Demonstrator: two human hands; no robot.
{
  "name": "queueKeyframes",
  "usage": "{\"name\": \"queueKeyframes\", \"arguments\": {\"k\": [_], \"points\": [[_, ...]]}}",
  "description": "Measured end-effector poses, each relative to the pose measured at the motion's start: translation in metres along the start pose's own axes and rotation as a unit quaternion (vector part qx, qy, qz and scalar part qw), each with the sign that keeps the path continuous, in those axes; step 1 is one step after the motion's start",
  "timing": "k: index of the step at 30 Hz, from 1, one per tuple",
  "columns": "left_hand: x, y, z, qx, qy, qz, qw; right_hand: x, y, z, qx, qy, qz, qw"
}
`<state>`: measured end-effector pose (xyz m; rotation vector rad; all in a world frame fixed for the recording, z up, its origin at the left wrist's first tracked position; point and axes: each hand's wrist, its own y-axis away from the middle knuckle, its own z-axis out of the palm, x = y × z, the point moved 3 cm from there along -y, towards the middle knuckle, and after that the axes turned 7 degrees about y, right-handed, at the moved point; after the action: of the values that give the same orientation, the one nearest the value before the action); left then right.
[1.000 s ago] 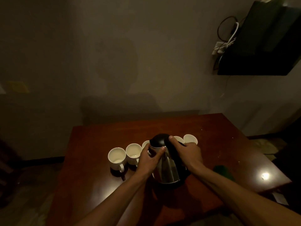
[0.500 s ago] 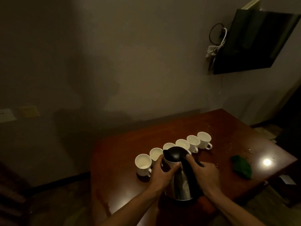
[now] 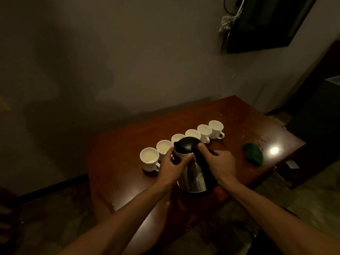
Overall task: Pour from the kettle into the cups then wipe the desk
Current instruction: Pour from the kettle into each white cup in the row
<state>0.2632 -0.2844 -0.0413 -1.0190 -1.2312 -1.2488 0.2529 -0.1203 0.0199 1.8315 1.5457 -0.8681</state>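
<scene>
Kettle: the steel kettle [image 3: 193,173] is sitting by the desk's [image 3: 119,162] near edge, at 6 o'clock of the middle of the cup row, with its black lid [image 3: 184,147] down.
Cups: six white cups [image 3: 204,131] are standing in a row running from 9 o'clock of the kettle round to 1 o'clock.
Left hand: the left hand [image 3: 172,169] is cupping the kettle's upper body from 9 o'clock, its fingers curling round the far side and its thumb pressing on the steel.
Right hand: the right hand [image 3: 219,165] is wrapping the black handle [image 3: 201,162] from 3 o'clock, with one digit stretching forward onto the lid.
Doing it well: I judge the lift for pouring is just beginning. The right hand should be taking the weight while the left is only steadying, lightly if the wall is hot. Tipping slowly with the spout low over one rim at a time, working from an end cup, should be limiting spills.
Cloth: a green cloth [image 3: 253,157] is lying at 3 o'clock of the kettle, well apart, waiting for the wipe.
Hidden: the lid and left fingers are covering the spout. The third cup from the left is showing only a rim behind the lid. The right fingers under the handle are out of sight.
Hard to make out: the dim light is hiding whether any cup holds liquid, how full the kettle is, and whether the specks at 12 o'clock of the cloth are drops.
</scene>
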Motion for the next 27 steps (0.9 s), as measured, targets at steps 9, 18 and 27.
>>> {"name": "queueKeyframes", "arguments": {"k": [9, 18, 27], "points": [[-0.015, -0.005, -0.004, 0.024, 0.063, -0.008, 0.998, -0.009, -0.011, 0.01, -0.026, 0.051, -0.021, 0.998], [-0.032, -0.021, -0.013, 0.037, 0.096, -0.034, 0.994, -0.017, -0.025, 0.022, -0.025, 0.073, -0.038, 0.996], [-0.04, -0.029, -0.013, 0.044, 0.14, -0.047, 0.988, -0.019, -0.041, 0.031, -0.045, 0.14, -0.047, 0.988]]}}
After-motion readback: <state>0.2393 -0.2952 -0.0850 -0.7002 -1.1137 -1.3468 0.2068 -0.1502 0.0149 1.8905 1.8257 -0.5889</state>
